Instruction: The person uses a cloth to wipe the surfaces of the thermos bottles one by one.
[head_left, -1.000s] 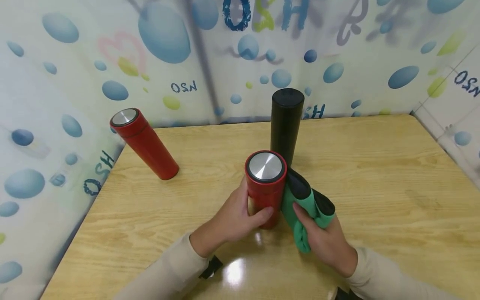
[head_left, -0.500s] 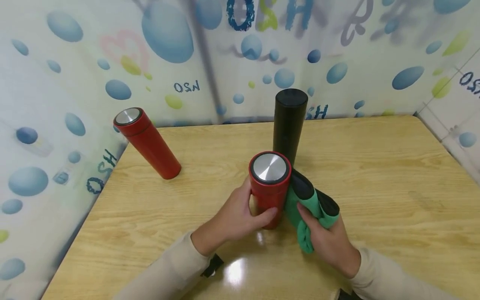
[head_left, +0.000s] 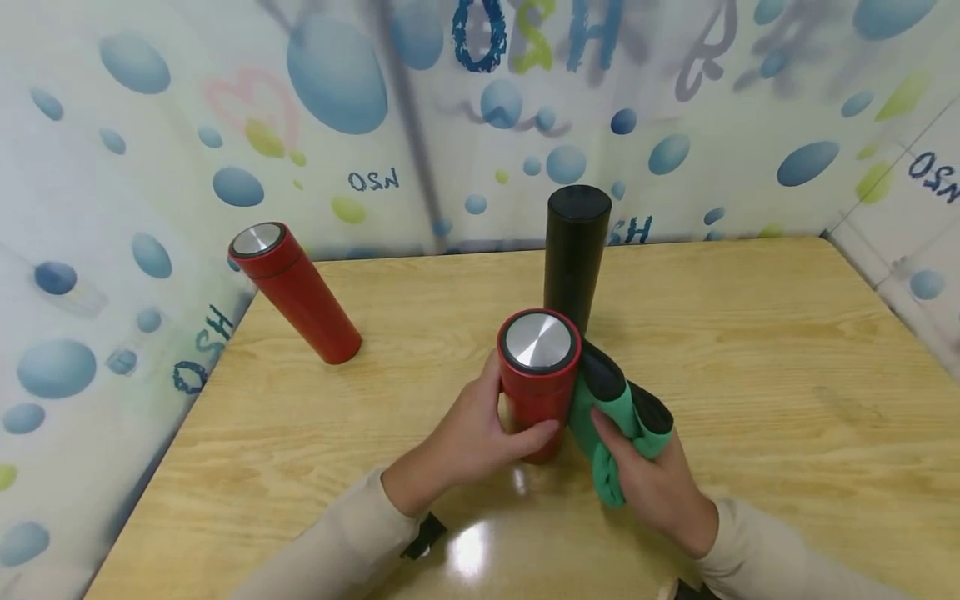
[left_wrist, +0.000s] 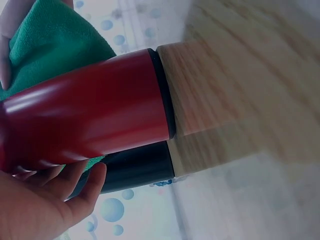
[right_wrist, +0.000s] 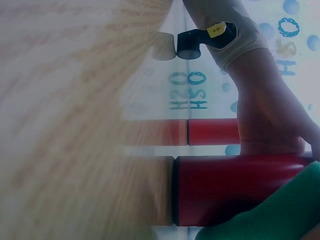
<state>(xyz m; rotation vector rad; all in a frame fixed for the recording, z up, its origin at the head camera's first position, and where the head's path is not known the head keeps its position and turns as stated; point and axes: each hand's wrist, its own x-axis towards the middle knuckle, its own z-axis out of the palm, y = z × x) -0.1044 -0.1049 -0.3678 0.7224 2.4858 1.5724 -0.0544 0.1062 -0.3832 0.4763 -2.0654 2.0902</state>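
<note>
A red thermos with a silver lid stands upright on the table, and my left hand grips it, thumb across its near side. In the left wrist view the curled fingers lie against the red body of the thermos. My right hand holds a folded green cloth with black inner faces against the right side of the thermos. The green cloth also shows touching it in the left wrist view. Some right fingers are hidden behind the cloth.
Close behind the held thermos stands a black thermos, its base partly covered from view. A second red thermos stands at the table's left. The wooden table meets a patterned curtain at the back.
The view shifts slightly. Both hands, the red thermos and the green cloth keep nearly the same places relative to each other.
</note>
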